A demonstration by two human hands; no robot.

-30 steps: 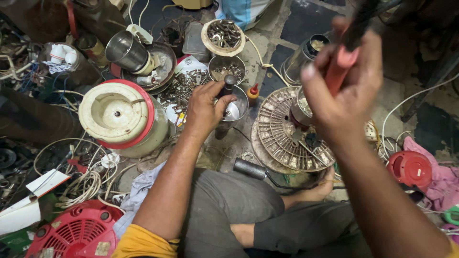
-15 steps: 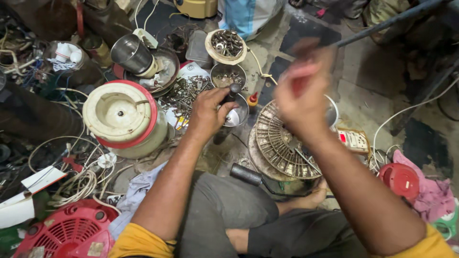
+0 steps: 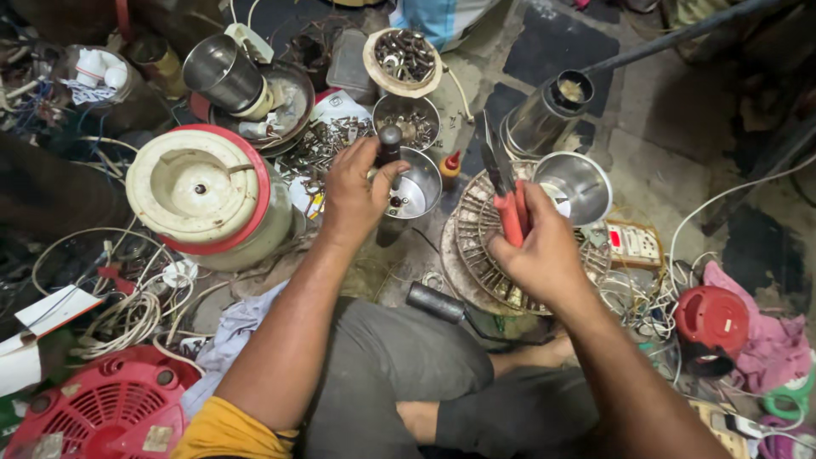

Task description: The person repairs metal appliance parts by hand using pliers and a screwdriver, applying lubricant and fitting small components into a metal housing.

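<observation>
Gripping red-handled pliers [image 3: 507,191] in rt hand [image 3: 544,255]; lt hand [image 3: 353,191] clasps black knob [image 3: 390,146].

Head cam, looking steeply down, close over cluttered floor [image 3: 646,161].

My arms are bare from the elbows down, and my left hand [image 3: 355,197] and right hand [image 3: 544,255] wear no gloves or rings. A mustard-yellow sleeve edge shows at my left upper arm. I have on grey trousers, and my feet are bare.

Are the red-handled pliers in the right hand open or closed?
Closed: the right hand grips the pliers' red handles together, dark jaws meeting at the tip.
</observation>
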